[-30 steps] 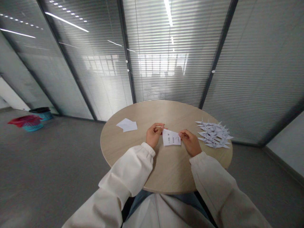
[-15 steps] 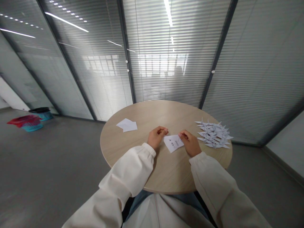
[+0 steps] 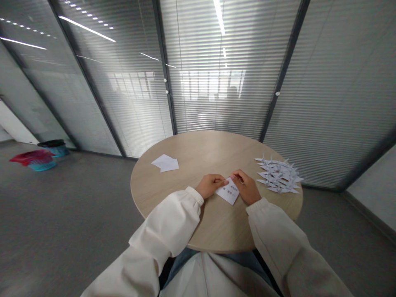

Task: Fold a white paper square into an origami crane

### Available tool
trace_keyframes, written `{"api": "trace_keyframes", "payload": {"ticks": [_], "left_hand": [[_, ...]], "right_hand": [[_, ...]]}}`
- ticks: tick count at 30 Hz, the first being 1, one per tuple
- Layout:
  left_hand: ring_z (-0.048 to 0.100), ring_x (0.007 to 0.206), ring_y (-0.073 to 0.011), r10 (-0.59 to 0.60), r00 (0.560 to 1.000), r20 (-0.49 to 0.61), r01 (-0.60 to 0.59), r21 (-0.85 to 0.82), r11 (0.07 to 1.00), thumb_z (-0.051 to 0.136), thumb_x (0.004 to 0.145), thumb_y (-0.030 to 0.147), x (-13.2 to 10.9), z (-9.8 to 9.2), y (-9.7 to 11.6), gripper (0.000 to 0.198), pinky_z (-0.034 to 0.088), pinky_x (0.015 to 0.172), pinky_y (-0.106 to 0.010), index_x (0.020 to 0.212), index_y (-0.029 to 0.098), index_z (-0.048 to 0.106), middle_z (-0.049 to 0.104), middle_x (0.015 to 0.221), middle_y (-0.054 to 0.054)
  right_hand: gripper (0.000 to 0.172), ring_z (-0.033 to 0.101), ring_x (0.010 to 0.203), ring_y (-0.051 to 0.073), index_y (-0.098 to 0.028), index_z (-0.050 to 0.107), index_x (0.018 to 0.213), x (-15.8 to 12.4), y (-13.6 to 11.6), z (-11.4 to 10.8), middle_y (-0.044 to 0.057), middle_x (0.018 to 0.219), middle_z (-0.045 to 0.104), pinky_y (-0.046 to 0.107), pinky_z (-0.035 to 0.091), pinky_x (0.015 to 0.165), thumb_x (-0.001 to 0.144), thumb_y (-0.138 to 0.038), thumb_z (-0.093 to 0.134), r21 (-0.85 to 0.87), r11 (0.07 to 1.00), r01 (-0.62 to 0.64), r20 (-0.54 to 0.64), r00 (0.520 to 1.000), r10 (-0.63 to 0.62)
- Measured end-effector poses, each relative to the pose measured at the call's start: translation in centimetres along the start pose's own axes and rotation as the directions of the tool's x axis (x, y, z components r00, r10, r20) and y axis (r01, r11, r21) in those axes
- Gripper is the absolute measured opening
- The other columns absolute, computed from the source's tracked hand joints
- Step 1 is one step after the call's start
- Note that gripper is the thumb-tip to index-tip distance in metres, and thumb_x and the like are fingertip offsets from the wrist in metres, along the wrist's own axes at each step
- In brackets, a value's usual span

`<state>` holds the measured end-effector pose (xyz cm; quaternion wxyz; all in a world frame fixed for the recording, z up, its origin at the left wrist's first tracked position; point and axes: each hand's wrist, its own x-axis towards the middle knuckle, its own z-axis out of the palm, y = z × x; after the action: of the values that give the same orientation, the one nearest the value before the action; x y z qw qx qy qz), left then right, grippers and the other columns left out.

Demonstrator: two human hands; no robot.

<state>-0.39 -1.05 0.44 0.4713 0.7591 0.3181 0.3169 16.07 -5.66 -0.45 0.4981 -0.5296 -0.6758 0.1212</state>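
Observation:
A small white sheet of printed paper point(image 3: 229, 191) lies tilted on the round light-wood table point(image 3: 198, 152), between my hands. My left hand point(image 3: 210, 185) is on its left corner, with the fingers closed over the edge. My right hand point(image 3: 246, 187) pinches its upper right edge between the fingertips. A few loose white paper sheets point(image 3: 165, 163) lie to the left of my hands. To the right of my right hand sits a heap of several white origami cranes point(image 3: 276, 175), not touching it.
Long white sleeves run from my wrists toward me over the table's near edge. Behind the table stand glass partitions point(image 3: 222, 74) with blinds. On the grey floor at far left are a teal basket point(image 3: 38, 165) under red cloth and a blue bin point(image 3: 55, 149).
The printed paper has turned and looks narrower than before. My left hand has slid right and down onto its corner. My right hand has barely shifted.

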Motion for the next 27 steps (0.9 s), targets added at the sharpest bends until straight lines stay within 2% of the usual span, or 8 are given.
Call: {"api": "trace_keyframes", "payload": {"ticks": [4,10,16,19,23,27], "left_hand": [[0.04,0.046,-0.0072,-0.034,0.997,0.068,0.035,-0.011,0.999,0.06,0.068,0.048,-0.1,0.1,0.2,0.035,0.027,0.045,-0.019,0.068,0.013,0.064,0.052,0.052,0.002],[0.029,0.044,-0.0057,-0.004,0.993,0.118,0.001,0.031,1.0,0.059,0.068,0.051,-0.2,0.1,0.2,0.037,0.019,0.043,-0.02,0.062,0.014,0.058,0.036,0.047,0.006],[0.03,0.045,-0.0066,0.008,0.993,0.117,-0.016,0.072,0.997,0.056,0.069,0.053,-0.3,0.1,0.2,0.04,0.021,0.044,-0.021,0.059,0.014,0.056,0.037,0.048,0.005],[0.034,0.046,-0.007,0.025,0.998,0.063,-0.029,0.062,0.998,0.054,0.072,0.052,-0.1,0.0,0.0,0.04,0.024,0.044,-0.02,0.06,0.014,0.056,0.04,0.049,0.005],[0.042,0.049,-0.0082,0.026,0.993,-0.114,-0.032,-0.048,0.998,0.055,0.072,0.051,0.4,-0.2,-0.4,0.038,0.03,0.045,-0.019,0.067,0.013,0.058,0.05,0.054,0.002],[0.047,0.047,-0.0091,-0.028,0.974,-0.224,-0.022,-0.214,0.977,0.06,0.068,0.049,0.8,-0.3,-0.5,0.037,0.034,0.044,-0.019,0.067,0.012,0.057,0.054,0.054,0.001]], "right_hand": [[0.019,0.055,0.068,0.014,-0.019,0.054,0.077,0.0,0.1,0.0,0.001,0.073,0.058,0.023,0.04,0.062,0.085,-0.033,0.043,-0.008,0.999,0.034,0.006,0.999,-0.034],[0.019,0.055,0.068,0.014,-0.019,0.055,0.074,0.0,-0.3,-0.1,0.0,0.07,0.059,0.023,0.041,0.063,0.083,-0.033,0.046,-0.038,0.998,0.043,0.011,0.999,-0.042],[0.021,0.057,0.071,0.016,-0.019,0.057,0.077,0.0,-0.4,-0.1,0.002,0.074,0.061,0.025,0.043,0.066,0.084,-0.035,0.046,0.01,0.999,0.035,0.02,0.999,-0.036],[0.023,0.058,0.081,0.018,-0.019,0.059,0.092,-0.1,-0.3,0.0,0.004,0.087,0.063,0.027,0.045,0.073,0.085,-0.037,0.046,0.077,0.996,0.037,0.017,0.999,-0.039],[0.038,0.055,0.098,0.019,-0.023,0.048,0.12,-0.1,-0.4,0.1,0.008,0.117,0.054,0.028,0.049,0.075,0.085,-0.038,0.047,0.214,0.975,0.054,0.023,0.998,-0.06],[0.03,0.051,0.104,0.02,-0.025,0.056,0.113,0.0,-0.3,-0.1,0.008,0.114,0.052,0.029,0.05,0.076,0.086,-0.035,0.045,0.242,0.964,0.114,0.046,0.991,-0.129]]}}
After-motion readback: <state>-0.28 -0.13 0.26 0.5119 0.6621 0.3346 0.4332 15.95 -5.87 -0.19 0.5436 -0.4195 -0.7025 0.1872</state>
